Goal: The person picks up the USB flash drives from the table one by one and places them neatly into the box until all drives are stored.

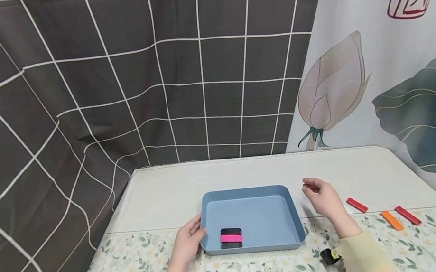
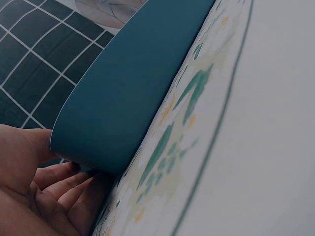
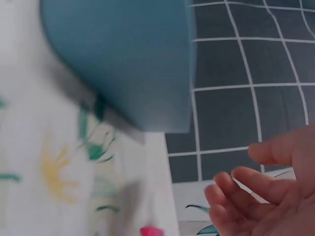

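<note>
A shallow blue tray (image 1: pixel 258 248) lies on the table. At its left side my left hand (image 1: pixel 187 243) grips the wall, thumb over the rim and fingers outside; the left wrist view shows this hand (image 2: pixel 49 187) at the tray's corner (image 2: pixel 113 93). Inside the tray, near the front left, a bright pink bar (image 1: pixel 231 238) lies between two black bars (image 1: pixel 231 231). My right hand (image 1: pixel 323 196) hovers to the right of the tray, apart from it. Its fingers are loosely bent, and I see nothing held in the right wrist view (image 3: pixel 266 191).
Right of my right hand lie a red bar (image 1: pixel 357 205), an orange bar (image 1: pixel 392 221) and a second red bar (image 1: pixel 408 216). A floral strip (image 1: pixel 135 260) crosses the white table. Dark gridded cloth (image 1: pixel 180 65) hangs behind and at the left.
</note>
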Available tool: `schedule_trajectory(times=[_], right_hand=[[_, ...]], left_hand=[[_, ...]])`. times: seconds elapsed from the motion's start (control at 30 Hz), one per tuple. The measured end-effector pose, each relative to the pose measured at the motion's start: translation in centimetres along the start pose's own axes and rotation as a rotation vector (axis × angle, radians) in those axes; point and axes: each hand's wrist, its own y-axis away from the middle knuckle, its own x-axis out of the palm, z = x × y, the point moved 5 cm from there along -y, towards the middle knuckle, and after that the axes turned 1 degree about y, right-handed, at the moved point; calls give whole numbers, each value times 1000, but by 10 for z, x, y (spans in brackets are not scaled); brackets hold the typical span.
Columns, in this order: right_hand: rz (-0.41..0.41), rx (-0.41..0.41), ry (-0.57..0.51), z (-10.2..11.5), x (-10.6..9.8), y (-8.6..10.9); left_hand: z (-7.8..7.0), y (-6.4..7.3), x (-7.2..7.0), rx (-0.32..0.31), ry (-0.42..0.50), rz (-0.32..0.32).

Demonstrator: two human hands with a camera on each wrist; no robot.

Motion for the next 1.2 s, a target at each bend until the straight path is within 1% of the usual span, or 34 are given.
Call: schedule_trajectory(times=[0.2,0.3,0.37,0.57,0.67,0.8,0.93,1.2], right_hand=[[-39,113,19,-16,0,-1],[-33,162,45,-23,1,-2],[-22,177,71,-28,1,-2],[36,173,202,-36,1,-1],[62,180,225,-39,1,-1],[97,177,170,-42,5,-3],[124,145,114,-46,10,-7],[127,97,94,-51,12,-10]], left_hand=[[0,0,0,-3,-1,2],[0,1,0,-2,-1,2],[0,1,0,3,0,3],[-1,1,0,3,-9,1],[-1,1,0,1,-11,1],[-1,0,0,3,-8,3],[0,0,0,9,-5,5],[2,-1,0,23,6,11]])
